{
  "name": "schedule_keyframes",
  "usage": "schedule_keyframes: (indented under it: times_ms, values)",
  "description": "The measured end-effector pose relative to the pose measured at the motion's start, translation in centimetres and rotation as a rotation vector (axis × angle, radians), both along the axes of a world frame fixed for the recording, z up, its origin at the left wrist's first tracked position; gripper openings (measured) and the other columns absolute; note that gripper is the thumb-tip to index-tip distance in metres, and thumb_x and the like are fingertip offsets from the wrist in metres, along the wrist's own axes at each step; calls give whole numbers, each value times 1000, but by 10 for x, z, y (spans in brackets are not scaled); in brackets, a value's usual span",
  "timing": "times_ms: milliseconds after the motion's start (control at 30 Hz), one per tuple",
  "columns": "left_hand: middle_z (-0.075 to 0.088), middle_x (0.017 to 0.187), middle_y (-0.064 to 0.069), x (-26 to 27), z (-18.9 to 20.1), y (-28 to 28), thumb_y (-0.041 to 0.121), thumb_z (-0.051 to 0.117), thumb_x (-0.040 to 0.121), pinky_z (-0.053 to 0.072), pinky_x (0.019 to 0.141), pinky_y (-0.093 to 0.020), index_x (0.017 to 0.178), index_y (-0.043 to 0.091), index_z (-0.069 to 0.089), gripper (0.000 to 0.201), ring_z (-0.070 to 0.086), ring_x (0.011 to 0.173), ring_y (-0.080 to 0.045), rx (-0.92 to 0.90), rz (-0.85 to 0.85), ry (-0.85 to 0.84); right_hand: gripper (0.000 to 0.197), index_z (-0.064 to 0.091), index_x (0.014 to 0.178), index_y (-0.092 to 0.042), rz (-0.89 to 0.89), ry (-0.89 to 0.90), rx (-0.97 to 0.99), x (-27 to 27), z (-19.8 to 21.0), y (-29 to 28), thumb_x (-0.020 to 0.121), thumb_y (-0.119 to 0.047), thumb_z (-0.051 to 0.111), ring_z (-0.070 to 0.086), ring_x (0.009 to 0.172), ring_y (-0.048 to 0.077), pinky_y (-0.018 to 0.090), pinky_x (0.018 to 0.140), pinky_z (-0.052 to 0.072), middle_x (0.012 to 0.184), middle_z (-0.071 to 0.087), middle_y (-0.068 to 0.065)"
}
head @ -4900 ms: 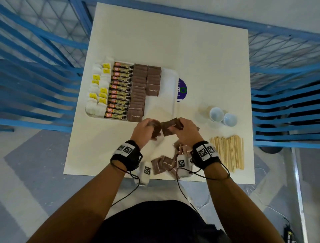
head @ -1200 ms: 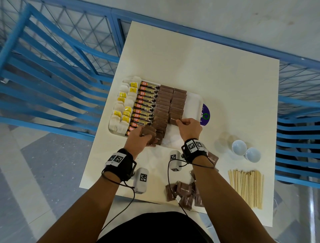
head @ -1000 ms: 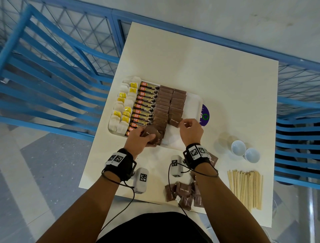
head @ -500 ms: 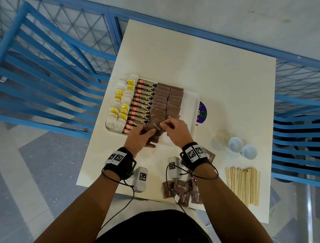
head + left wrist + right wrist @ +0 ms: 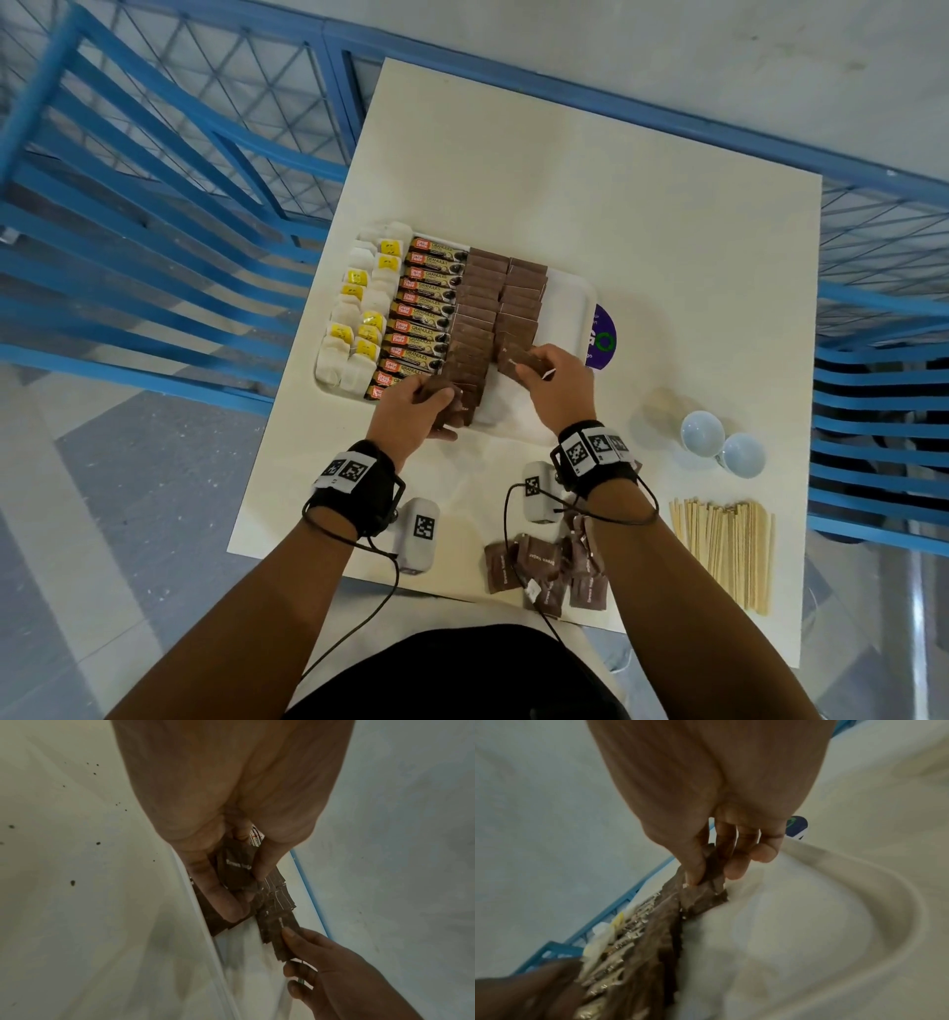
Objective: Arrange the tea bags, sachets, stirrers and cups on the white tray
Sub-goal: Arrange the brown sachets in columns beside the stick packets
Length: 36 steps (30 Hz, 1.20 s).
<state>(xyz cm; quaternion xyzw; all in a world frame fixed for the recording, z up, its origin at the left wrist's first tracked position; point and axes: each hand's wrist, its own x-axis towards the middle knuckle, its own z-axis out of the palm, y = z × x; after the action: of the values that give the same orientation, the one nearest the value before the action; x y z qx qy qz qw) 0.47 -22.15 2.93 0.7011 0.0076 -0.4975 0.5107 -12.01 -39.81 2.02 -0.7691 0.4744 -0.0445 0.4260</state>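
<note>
Brown sachets (image 5: 521,360) pinched in right hand (image 5: 557,388); left hand (image 5: 411,416) grips a sachet stack (image 5: 452,406).

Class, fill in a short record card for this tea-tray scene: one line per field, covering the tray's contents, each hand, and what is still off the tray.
Tray contents: white tray holds tea bags, coffee granule sticks and two columns of brown sachets
Left hand: left hand holds a small stack of brown sachets
Right hand: right hand pinches one brown sachet at the right column's near end
Off tray: loose brown sachets, wooden stirrers, two white cups on the table
</note>
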Motion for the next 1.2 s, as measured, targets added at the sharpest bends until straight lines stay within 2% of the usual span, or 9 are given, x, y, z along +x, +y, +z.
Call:
schedule_keyframes:
  times_ms: [133, 267, 400, 467, 567, 667, 800, 900, 1200]
  values:
    - [76, 95, -17, 3, 0, 3, 9, 62, 99, 63, 71, -45, 106, 6, 67, 9, 75, 80, -29, 4, -6, -18, 21, 68, 107, -13, -10, 60, -15, 5, -5, -1, 90, -22, 74, 61, 88, 16, 24, 80, 51, 98, 68, 2]
    - [76, 97, -18, 5, 1, 5, 9, 61, 100, 64, 73, -47, 111, 2, 65, 13, 75, 80, -30, 12, -4, -20, 33, 62, 111, -12, -151, 68, 7, 8, -9, 0, 86, -25, 79, 59, 82, 16, 10, 63, 40, 92, 63, 0]
    - [75, 97, -17, 5, 2, 5, 9, 61, 100, 64, 74, -48, 111, 2, 65, 13, 75, 81, -31, 14, -2, -19, 31, 67, 107, -9, -176, 91, 5, 10, -14, 2, 85, -26, 80, 59, 81, 14, 22, 74, 52, 90, 65, 0]
    - [75, 96, -17, 5, 2, 5, 9, 61, 100, 63, 75, -48, 110, 3, 65, 12, 75, 82, -31, 15, -6, -16, 27, 67, 104, -10, -179, 82, 11, 13, -16, 3, 85, -25, 79, 59, 79, 14, 14, 66, 45, 89, 66, 0]
    - [76, 96, -16, 5, 3, 5, 9, 61, 100, 63, 75, -49, 111, 2, 65, 14, 75, 82, -30, 17, -1, -11, 26, 65, 103, -12, -181, 74, 10, 16, -16, 3, 85, -25, 79, 60, 80, 16, 15, 66, 45, 90, 67, 2]
    - [75, 96, -16, 5, 3, 6, 9, 61, 100, 63, 76, -49, 111, 3, 66, 13, 75, 81, -30, 17, -2, -11, 32, 61, 109, -13, -183, 66, 12, 16, -13, 4, 86, -24, 79, 60, 82, 16, 10, 61, 37, 93, 66, 2]
    - [75, 97, -18, 5, 3, 6, 7, 61, 100, 63, 76, -49, 111, 2, 66, 13, 75, 81, -30, 21, -1, -10, 30, 58, 103, -16, -144, 55, -34, 14, -13, 7, 84, -25, 81, 61, 80, 17, 24, 73, 53, 88, 64, 0]
    - [75, 96, -17, 5, 2, 5, 5, 59, 100, 63, 74, -46, 109, 4, 66, 12, 74, 79, -27, 29, -1, -15, 28, 59, 98, -18, -86, 46, -83, 17, -15, 8, 82, -22, 82, 61, 78, 17, 31, 75, 57, 88, 63, -2]
    - [73, 96, -16, 4, 1, 7, -4, 53, 97, 63, 73, -41, 112, 2, 66, 20, 73, 77, -23, 21, -21, -32, 36, 61, 110, -16, -24, 87, -166, 23, -12, 7, 81, -24, 82, 57, 86, 13, 29, 79, 54, 110, 57, 0]
